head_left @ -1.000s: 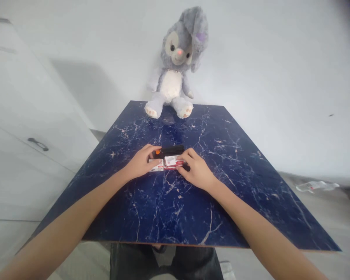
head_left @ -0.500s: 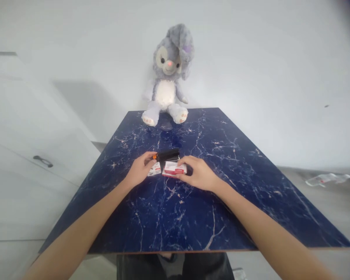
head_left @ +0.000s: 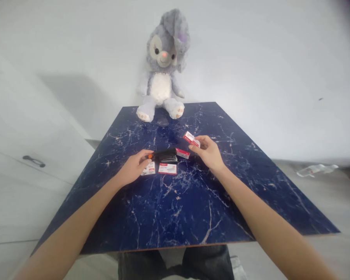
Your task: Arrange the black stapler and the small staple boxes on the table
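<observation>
A black stapler (head_left: 165, 155) with an orange end lies on the table, and my left hand (head_left: 133, 166) closes its thumb and fingers about that orange end. Raised to the right of it, my right hand (head_left: 209, 153) pinches a small red-and-white box (head_left: 189, 137). Another small red-and-white box (head_left: 182, 153) touches or nearly touches the stapler's right end. In front of the stapler lies a flat white box with red print (head_left: 167, 168). Partly covered by my left fingers is a white printed packet (head_left: 149, 168).
A grey plush rabbit (head_left: 160, 87) sits at the far edge of the blue marbled table (head_left: 175, 217), against the white wall. On the floor to the right lies clear plastic packaging (head_left: 316, 170). A cabinet with a dark handle (head_left: 33, 160) stands at left.
My right hand has lifted a red-and-white box up and away to the right, uncovering the flat box and the other small box. My left hand stays at the stapler. The view has shifted slightly.
</observation>
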{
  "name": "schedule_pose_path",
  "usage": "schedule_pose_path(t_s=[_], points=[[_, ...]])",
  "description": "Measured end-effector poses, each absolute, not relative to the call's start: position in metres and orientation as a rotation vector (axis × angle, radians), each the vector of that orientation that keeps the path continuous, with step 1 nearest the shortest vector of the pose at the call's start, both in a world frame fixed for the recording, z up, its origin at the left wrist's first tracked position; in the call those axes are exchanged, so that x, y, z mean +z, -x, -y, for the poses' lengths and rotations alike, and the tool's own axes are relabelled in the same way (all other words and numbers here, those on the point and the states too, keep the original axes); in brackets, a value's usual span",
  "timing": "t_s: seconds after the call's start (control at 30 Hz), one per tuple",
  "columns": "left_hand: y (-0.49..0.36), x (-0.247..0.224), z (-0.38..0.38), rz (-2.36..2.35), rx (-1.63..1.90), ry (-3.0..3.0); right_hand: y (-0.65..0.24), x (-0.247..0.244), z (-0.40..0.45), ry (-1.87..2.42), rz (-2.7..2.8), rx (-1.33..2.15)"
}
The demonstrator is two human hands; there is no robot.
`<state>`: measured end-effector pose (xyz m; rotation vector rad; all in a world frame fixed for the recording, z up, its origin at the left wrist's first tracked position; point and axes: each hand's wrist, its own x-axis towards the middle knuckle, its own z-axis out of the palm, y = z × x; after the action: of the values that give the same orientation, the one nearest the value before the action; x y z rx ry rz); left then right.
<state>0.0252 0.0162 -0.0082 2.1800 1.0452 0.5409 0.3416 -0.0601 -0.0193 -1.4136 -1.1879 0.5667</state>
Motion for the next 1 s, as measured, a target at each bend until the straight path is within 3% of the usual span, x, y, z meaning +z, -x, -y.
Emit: schedule_pose_path(t_s=[0.3, 0.43, 0.57, 0.83, 1.0], points=[[-0.017, -0.004, -0.031, -1.221, 0.727, -2.352, -0.334, -0.017, 0.069, 1.692, 1.553, 0.272], [-0.007, 0.002, -0.037, -1.173, 0.582, -2.395, -0.343, -0.021, 0.066, 1.815, 1.477, 0.176], [0.003, 0.0, -0.048, -1.285, 0.727, -2.428, -0.347, -0.02, 0.066, 1.736, 1.401, 0.155], [-0.032, -0.008, -0.015, -1.012, 0.99, -2.696, -0.306, -0.014, 0.076, 1.309, 1.338, 0.929], [-0.044, -0.001, 0.012, -0.947, 0.892, -2.09, -0.29, -0.001, 0.089, 1.093, 1.404, 1.037]])
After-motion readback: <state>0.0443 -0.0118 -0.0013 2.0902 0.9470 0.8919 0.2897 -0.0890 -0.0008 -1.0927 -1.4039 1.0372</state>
